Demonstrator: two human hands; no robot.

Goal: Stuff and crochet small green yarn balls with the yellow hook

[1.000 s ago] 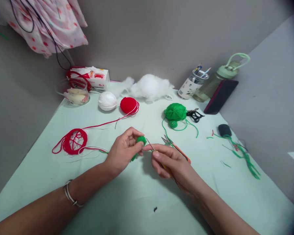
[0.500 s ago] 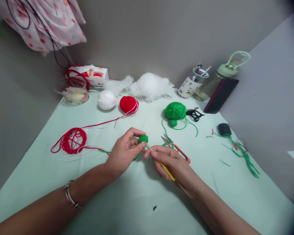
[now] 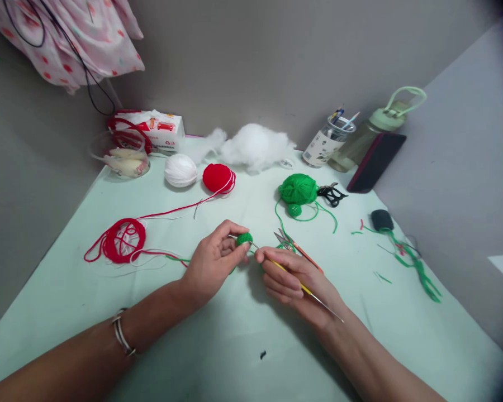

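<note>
My left hand [image 3: 216, 257] pinches a small round green crochet piece [image 3: 245, 238] between thumb and fingers. My right hand [image 3: 295, 279] is closed around a crochet hook [image 3: 305, 288] with a yellow handle and metal ends. The hook's front end reaches the edge of the green piece; whether it is inside a stitch I cannot tell. Just beyond my right hand lie orange-handled scissors [image 3: 304, 254], partly hidden, with green yarn over them. Farther back sits a green yarn ball [image 3: 298, 189], a small green crocheted ball [image 3: 294, 210] in front of it.
At the left are wound red yarn [image 3: 142, 240], a white yarn ball [image 3: 180, 171] and a red yarn ball [image 3: 218, 178]. White stuffing [image 3: 255, 148] lies by the wall. A pen cup [image 3: 327, 142], a bottle [image 3: 369, 134], a phone [image 3: 376, 163] and yarn scraps [image 3: 423, 276] are at the right.
My right hand has turned, and the hook now lies flatter, its rear end farther right. My left hand keeps the green piece in nearly the same place. The view has shifted slightly.
</note>
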